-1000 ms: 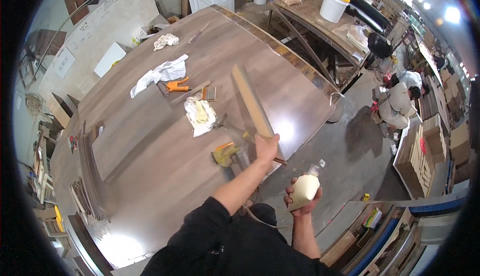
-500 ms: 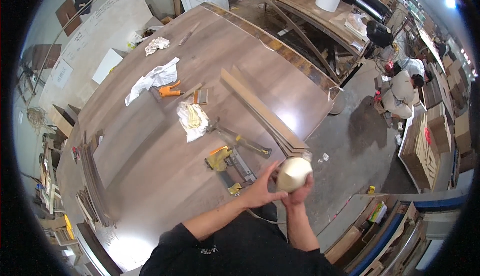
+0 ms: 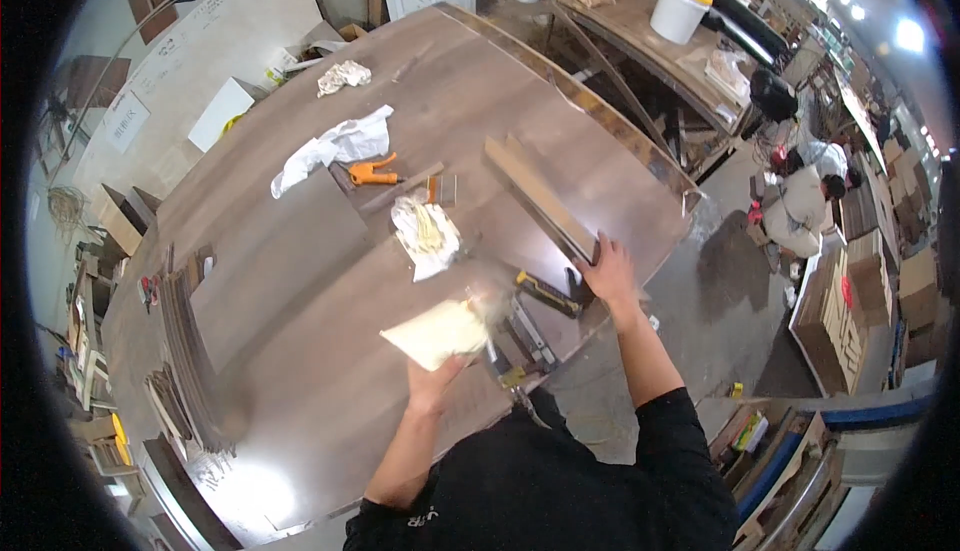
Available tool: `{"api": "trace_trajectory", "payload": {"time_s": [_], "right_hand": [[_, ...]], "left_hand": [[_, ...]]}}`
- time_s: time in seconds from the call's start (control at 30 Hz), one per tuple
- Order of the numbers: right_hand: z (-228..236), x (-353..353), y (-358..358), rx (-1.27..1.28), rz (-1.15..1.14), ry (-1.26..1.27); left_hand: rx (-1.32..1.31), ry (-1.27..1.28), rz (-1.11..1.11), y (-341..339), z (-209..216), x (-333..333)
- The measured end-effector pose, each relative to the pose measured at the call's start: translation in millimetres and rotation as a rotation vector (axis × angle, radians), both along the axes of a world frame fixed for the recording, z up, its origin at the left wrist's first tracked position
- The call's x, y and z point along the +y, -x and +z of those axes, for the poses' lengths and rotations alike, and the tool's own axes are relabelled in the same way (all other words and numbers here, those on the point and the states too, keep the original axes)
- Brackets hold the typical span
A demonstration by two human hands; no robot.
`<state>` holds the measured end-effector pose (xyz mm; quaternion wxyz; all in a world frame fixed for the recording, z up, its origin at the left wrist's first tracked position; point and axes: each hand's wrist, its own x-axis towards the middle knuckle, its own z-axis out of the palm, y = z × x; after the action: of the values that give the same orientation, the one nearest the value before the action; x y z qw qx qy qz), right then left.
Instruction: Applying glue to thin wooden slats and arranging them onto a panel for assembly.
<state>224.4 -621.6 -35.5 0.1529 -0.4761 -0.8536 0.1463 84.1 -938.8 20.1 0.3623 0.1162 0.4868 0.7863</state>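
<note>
My left hand point(image 3: 432, 381) is closed around the bottom of a pale yellow, cone-shaped soft bag point(image 3: 435, 336), tilted over the worktop; its tip is blurred. My right hand point(image 3: 610, 273) grips the near end of the stacked brown strips point(image 3: 540, 196), which lie slantwise across the table; the fingertips are partly hidden by the strips' end. Between my hands lies a nail gun point(image 3: 525, 336), partly covered by the bag. A black-and-yellow handled tool point(image 3: 548, 293) rests just beside the strips. A crumpled white and yellowish cloth point(image 3: 425, 236) sits beyond the bag.
On the brown worktop point(image 3: 300, 371) are an orange air blow gun point(image 3: 373, 170), a brush point(image 3: 442, 189), a white cloth point(image 3: 335, 149) and a thin flat panel point(image 3: 280, 251). Stacked strips point(image 3: 190, 351) stand at the left. Another person point(image 3: 797, 213) crouches on the floor at right.
Both hands were on the bag. My left hand has carried it leftward over the nail gun, while my right hand has let go of it and taken hold of the strips' near end.
</note>
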Motion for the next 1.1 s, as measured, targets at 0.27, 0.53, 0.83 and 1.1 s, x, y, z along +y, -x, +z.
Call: {"api": "trace_trajectory", "payload": {"time_s": [0.27, 0.53, 0.83, 1.1], "right_hand": [[13.1, 14.2, 15.5, 0.073, 0.143, 0.271], [-22.0, 76.5, 14.8, 0.086, 0.027, 0.199], [-17.9, 130.4, -12.9, 0.259, 0.086, 0.394], [-13.0, 98.0, 13.4, -0.001, 0.067, -0.145]], "left_hand": [[-0.004, 0.126, 0.129, 8.3, -27.5, -39.8], [-0.045, 0.179, 0.107, 7.3, -28.6, -12.1], [-0.030, 0.159, 0.028, 13.4, -25.6, 8.7], [-0.025, 0.157, 0.058, 17.8, -28.5, 14.1]]}}
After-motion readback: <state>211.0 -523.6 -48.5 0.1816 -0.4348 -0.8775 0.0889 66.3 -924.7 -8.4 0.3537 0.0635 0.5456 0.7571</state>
